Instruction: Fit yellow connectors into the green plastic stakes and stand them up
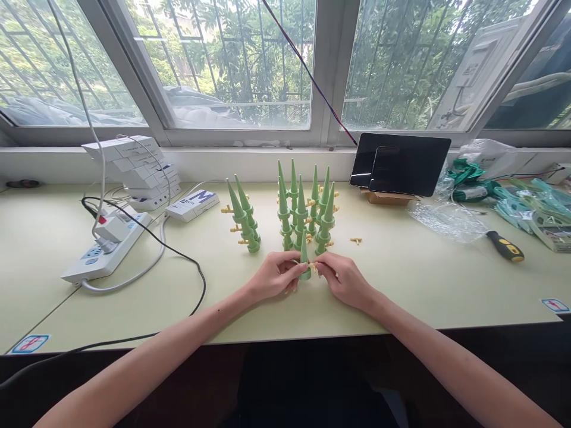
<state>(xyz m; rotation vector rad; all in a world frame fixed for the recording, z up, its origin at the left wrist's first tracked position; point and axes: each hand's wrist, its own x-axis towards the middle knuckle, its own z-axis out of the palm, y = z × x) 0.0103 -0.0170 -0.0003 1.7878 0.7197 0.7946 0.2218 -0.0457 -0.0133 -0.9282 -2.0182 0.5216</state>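
Between my hands, low over the table, a green plastic plant watering spike point(304, 249) points upward. My left hand point(277, 274) is closed around its lower part. My right hand point(342, 278) pinches a small yellow valve point(313, 267) at the spike's right side; whether the valve is fully seated I cannot tell. Just behind, several green spikes point(300, 208) stand stacked in columns, with yellow valves sticking out sideways. Further left stands another group of stacked spikes point(243, 220). One loose yellow valve point(355, 241) lies on the table to the right.
A power strip point(104, 246) with cables, a white box point(193, 205) and piled boxes point(138, 169) occupy the left. At the back right a tablet point(401, 163) and phone lean on a cardboard stand. A screwdriver point(505, 246), clear plastic wrap point(450, 221) and green bags point(530, 205) lie right.
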